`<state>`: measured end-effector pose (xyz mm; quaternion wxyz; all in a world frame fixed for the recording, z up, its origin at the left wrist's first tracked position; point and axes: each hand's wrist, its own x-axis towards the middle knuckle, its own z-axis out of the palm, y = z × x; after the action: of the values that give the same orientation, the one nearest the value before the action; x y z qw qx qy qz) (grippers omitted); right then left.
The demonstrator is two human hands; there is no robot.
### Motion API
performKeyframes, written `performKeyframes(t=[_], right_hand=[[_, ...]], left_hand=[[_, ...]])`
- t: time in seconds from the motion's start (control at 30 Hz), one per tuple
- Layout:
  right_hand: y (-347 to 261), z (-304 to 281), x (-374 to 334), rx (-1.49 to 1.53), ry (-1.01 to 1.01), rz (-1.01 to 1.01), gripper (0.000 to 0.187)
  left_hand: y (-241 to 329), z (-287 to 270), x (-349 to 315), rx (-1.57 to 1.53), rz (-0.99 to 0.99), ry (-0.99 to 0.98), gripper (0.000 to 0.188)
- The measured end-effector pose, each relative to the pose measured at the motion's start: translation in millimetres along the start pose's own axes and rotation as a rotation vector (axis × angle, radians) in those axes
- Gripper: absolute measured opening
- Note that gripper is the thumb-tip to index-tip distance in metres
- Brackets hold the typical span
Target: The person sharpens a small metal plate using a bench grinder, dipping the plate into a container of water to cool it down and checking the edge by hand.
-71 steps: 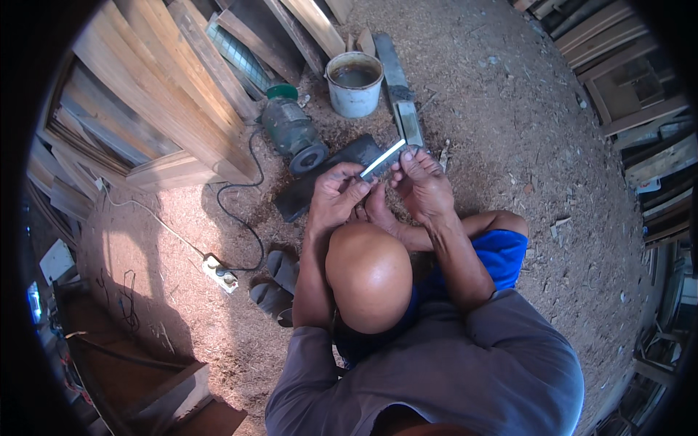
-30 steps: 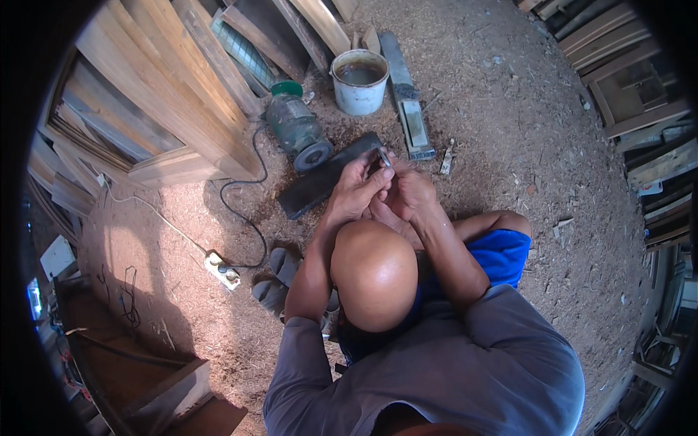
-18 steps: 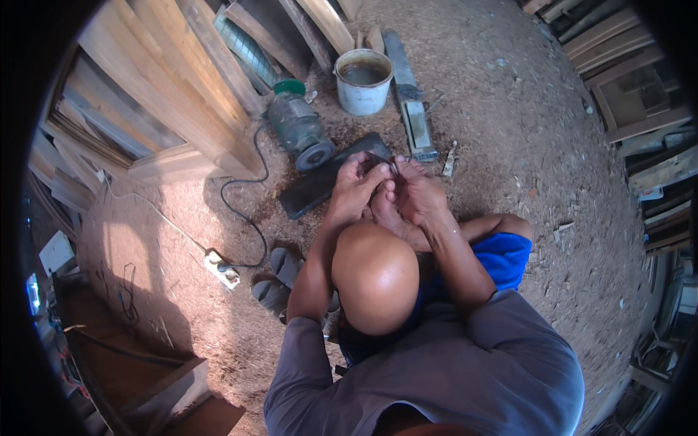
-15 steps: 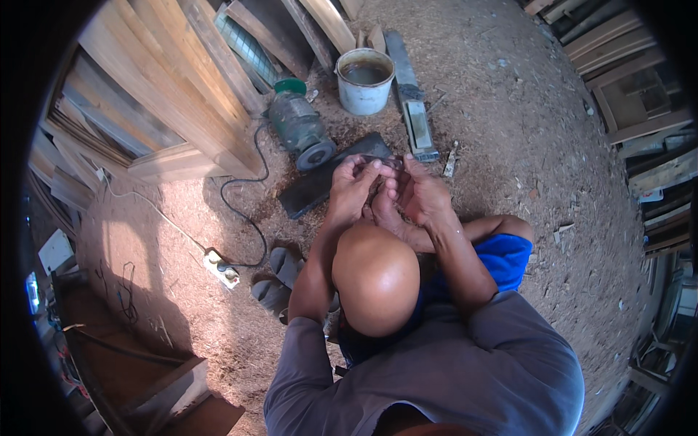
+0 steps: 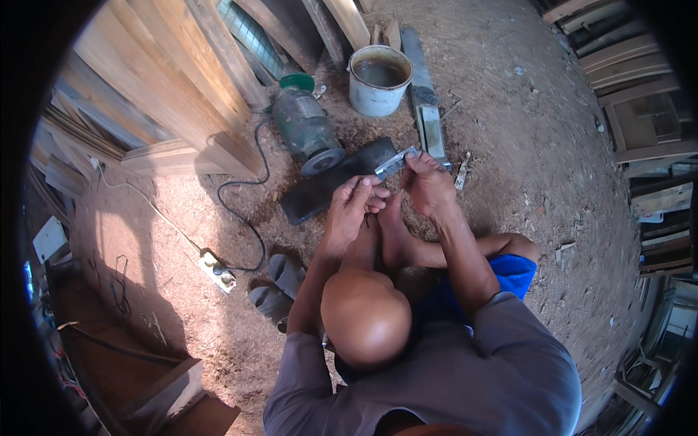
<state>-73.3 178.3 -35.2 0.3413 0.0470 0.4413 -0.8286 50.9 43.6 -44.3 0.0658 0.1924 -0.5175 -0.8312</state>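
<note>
Hands [image 5: 354,204] flank a metal strip [image 5: 393,164] — the right [image 5: 431,185] pinching.

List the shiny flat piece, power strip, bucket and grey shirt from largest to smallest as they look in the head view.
1. Grey shirt
2. Bucket
3. Power strip and shiny flat piece: too alike to rank; the right hand covers part of the piece.

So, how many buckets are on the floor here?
1: the whitish bucket stands right of the green grinder, near the leaning planks. Others could be hidden behind those planks.
</note>
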Motion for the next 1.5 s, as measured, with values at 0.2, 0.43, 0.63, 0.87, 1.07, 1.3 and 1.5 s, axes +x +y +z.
performKeyframes(t=[0.2, 0.43, 0.63, 0.87, 1.07, 1.3, 1.5], right_hand=[[-30.3, 15.6, 90.5, -0.060, 0.004, -0.109, 0.008], [-66.9, 30.7, 267.9, -1.039, 0.012, -0.324, 0.029], [-23.8, 24.3, 370.6, -1.941, -0.374, -0.398, 0.036], [-26.2, -2.2, 426.0, -2.372, -0.622, -0.026, 0.036], [-25.2, -27.9, 425.5, -2.197, -0.170, -0.308, 0.028], [-54.2, -33.1, 417.1, -2.226, -0.310, -0.617, 0.025], [-65.2, 56.1, 314.1, -1.497, -0.074, -0.554, 0.032]], left_hand=[[-8.5, -28.5, -14.1, 0.141, 0.015, -0.084, 0.032], [-5.4, -65.5, -22.9, 0.068, -0.018, -0.105, 0.033], [-16.9, -82.4, -32.9, 0.018, -0.125, -0.130, 0.036], [-16.9, -84.2, -35.0, -0.019, -0.195, -0.101, 0.038], [-16.2, -81.9, -21.0, 0.014, -0.198, -0.198, 0.038], [-15.4, -72.0, -19.7, -0.018, -0.193, -0.227, 0.038], [-21.9, -95.5, -46.2, 0.091, -0.209, -0.122, 0.031]])
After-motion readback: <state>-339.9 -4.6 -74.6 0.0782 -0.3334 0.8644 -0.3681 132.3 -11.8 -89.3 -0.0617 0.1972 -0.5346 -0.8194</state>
